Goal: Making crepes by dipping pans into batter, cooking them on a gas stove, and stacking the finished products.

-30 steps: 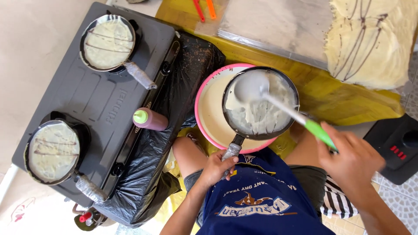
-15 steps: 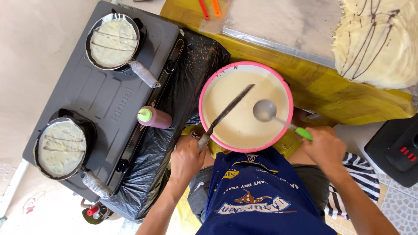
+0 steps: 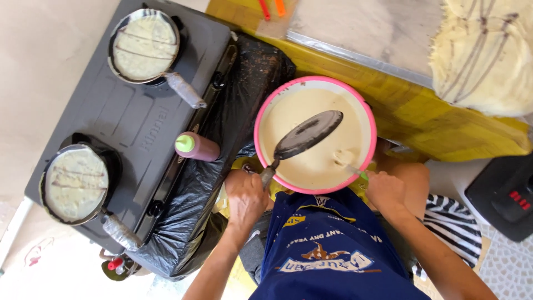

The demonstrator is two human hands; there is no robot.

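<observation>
Over batter bowl point(image 3: 265, 119) | left hand point(image 3: 245, 195) grips pan point(image 3: 307, 133) | right hand point(image 3: 385, 191) grips ladle point(image 3: 348, 162)

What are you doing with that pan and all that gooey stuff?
A person sits over a pink bowl full of pale batter. The left hand holds a small black pan by its handle, tipped over the bowl. The right hand holds a ladle dipped in the batter. On the stove beside them, two more pans each hold a thin pancake.
</observation>
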